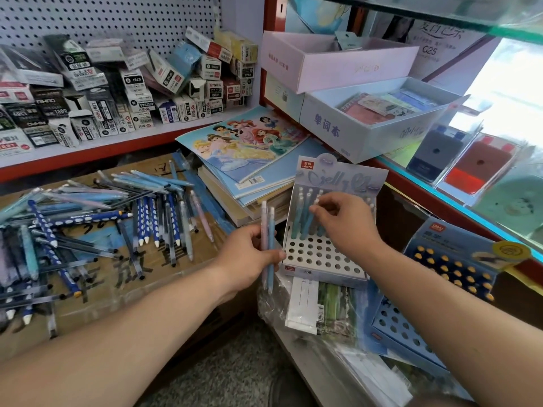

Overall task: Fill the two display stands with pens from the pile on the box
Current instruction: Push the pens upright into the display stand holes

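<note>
LANTU display stand (320, 257), partly filled
Left hand (249, 254) gripped two upright pens (268, 245); right hand (343, 221) fingers (318, 211) pinched a blue pen (307, 224) standing in its far rows; the pen pile (102, 218) lay left.

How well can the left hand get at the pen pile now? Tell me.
Probably yes: the pile lies open on the box just left of the left hand, nothing between. But that hand holds two pens, so picking more may be awkward.

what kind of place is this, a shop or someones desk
Probably a stationery shop: a shelf crammed with small boxes of pen stock, a branded display stand with holes for pens, and a stack of barcoded notebooks.
</note>
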A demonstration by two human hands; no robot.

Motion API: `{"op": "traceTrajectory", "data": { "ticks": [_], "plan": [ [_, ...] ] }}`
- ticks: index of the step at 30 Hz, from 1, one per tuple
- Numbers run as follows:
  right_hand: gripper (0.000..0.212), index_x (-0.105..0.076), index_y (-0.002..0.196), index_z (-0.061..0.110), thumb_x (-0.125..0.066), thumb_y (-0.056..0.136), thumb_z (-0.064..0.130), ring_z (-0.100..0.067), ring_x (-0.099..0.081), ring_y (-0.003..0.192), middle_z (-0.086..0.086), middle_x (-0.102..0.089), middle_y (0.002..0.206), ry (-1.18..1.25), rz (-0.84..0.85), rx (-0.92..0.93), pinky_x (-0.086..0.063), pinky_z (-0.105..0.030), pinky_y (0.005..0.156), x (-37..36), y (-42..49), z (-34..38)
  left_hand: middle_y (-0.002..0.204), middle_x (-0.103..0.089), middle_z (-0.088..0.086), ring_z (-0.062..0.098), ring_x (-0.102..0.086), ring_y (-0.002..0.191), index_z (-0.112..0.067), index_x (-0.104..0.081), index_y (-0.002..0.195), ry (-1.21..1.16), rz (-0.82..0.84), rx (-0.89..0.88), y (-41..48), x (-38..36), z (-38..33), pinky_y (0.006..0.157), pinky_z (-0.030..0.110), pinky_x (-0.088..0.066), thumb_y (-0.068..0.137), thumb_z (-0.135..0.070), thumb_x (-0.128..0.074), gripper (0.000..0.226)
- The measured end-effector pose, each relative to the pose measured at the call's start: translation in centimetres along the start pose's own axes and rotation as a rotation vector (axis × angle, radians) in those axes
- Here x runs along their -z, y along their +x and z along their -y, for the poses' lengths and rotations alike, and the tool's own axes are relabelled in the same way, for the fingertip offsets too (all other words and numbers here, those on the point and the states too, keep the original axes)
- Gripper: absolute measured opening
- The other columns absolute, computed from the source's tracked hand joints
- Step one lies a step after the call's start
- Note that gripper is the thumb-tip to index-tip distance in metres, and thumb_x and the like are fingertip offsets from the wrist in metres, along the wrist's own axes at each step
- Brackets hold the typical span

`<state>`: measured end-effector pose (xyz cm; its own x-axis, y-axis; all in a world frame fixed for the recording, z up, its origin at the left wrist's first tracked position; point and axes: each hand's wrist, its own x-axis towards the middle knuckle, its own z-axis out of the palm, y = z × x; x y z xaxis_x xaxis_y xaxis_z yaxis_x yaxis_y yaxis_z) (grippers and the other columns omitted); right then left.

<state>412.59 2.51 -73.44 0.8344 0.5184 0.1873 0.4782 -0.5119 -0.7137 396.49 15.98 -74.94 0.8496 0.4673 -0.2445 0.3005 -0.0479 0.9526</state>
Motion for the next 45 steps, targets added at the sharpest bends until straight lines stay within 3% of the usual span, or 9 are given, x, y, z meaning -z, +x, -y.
{"op": "traceTrajectory", "data": {
  "ticks": [9,13,15,18,22,31,35,39,45],
  "plan": [
    [0.017,-0.073,0.100,0.017,-0.073,0.093,0.032,-0.005,-0.063,0.078,0.008,-0.068,0.085,-0.076,-0.056,-0.031,-0.047,-0.018,0.068,-1.2,0.0,0.3,0.101,-0.072,0.004,0.024,-0.073,0.097,-0.016,-0.065,0.109,0.019,0.021,-0.030,-0.3,0.0,-0.2,0.092,0.042,-0.060,0.083,-0.005,-0.081,0.033],
    [0.023,-0.064,0.087,0.019,-0.068,0.095,0.040,-0.011,-0.060,0.070,0.003,-0.065,0.076,-0.025,-0.075,-0.064,-0.044,-0.027,0.059,-0.3,-0.8,1.1,0.098,-0.071,-0.004,0.008,-0.071,0.093,-0.018,-0.065,0.113,0.069,0.027,-0.085,-0.2,0.2,-0.2,0.079,0.017,-0.057,0.084,-0.010,-0.081,0.034],
    [0.020,-0.067,0.086,0.021,-0.067,0.096,0.039,-0.021,-0.065,0.068,-0.003,-0.069,0.077,0.113,0.050,-0.059,-0.052,-0.035,0.057,0.0,-1.3,2.4,0.092,-0.069,-0.011,-0.006,-0.068,0.081,-0.021,-0.066,0.110,0.082,0.034,-0.109,-0.2,0.2,-0.3,0.068,0.008,-0.052,0.084,-0.009,-0.081,0.032],
    [0.015,-0.071,0.092,0.019,-0.071,0.094,0.034,-0.032,-0.064,0.064,-0.013,-0.071,0.082,0.213,0.307,-0.022,-0.057,-0.043,0.057,-0.1,-2.3,4.1,0.093,-0.072,-0.002,0.004,-0.071,0.084,-0.020,-0.068,0.114,0.091,0.064,-0.121,-0.2,-0.2,-0.1,0.074,0.018,-0.058,0.084,-0.010,-0.082,0.035],
    [0.020,-0.071,0.086,0.011,-0.074,0.093,0.029,-0.016,-0.053,0.056,-0.010,-0.064,0.070,0.158,0.329,0.024,-0.051,-0.041,0.054,0.1,-2.4,4.3,0.100,-0.072,0.009,0.023,-0.071,0.096,-0.022,-0.070,0.115,0.053,0.071,-0.104,0.1,-0.8,-0.2,0.091,0.039,-0.060,0.082,-0.010,-0.083,0.037],
    [0.008,-0.068,0.095,0.021,-0.070,0.096,0.028,-0.015,-0.071,0.080,0.001,-0.072,0.088,0.207,-0.027,-0.058,-0.063,-0.034,0.075,3.1,-0.8,1.8,0.104,-0.073,0.001,0.013,-0.072,0.099,-0.024,-0.070,0.116,0.011,0.032,-0.095,1.1,-1.0,-0.4,0.087,0.024,-0.059,0.084,-0.005,-0.080,0.038],
    [0.007,-0.067,0.095,0.028,-0.073,0.093,0.031,-0.007,-0.068,0.084,0.008,-0.069,0.089,0.110,-0.087,-0.042,-0.060,-0.030,0.077,3.1,-0.6,0.2,0.089,-0.071,-0.011,-0.011,-0.066,0.073,-0.031,-0.067,0.096,0.038,-0.010,-0.114,0.9,-0.9,-0.2,0.064,0.008,-0.052,0.081,-0.006,-0.083,0.033],
    [0.008,-0.068,0.096,0.025,-0.072,0.094,0.031,-0.004,-0.064,0.082,0.010,-0.067,0.088,0.042,-0.099,-0.022,-0.051,-0.020,0.070,2.6,-0.7,-0.1,0.085,-0.070,0.000,0.003,-0.067,0.073,-0.021,-0.068,0.097,0.093,-0.051,-0.098,0.7,-0.9,0.0,0.062,0.015,-0.053,0.078,-0.009,-0.086,0.029],
    [0.015,-0.070,0.101,0.020,-0.073,0.093,0.032,-0.008,-0.063,0.084,0.009,-0.067,0.088,-0.067,-0.054,0.015,-0.056,-0.031,0.079,1.4,-0.4,-0.6,0.091,-0.071,0.006,0.014,-0.067,0.080,-0.018,-0.065,0.099,0.078,-0.086,-0.067,1.0,-1.0,0.1,0.066,0.023,-0.056,0.077,-0.008,-0.087,0.033]
  ]
}}
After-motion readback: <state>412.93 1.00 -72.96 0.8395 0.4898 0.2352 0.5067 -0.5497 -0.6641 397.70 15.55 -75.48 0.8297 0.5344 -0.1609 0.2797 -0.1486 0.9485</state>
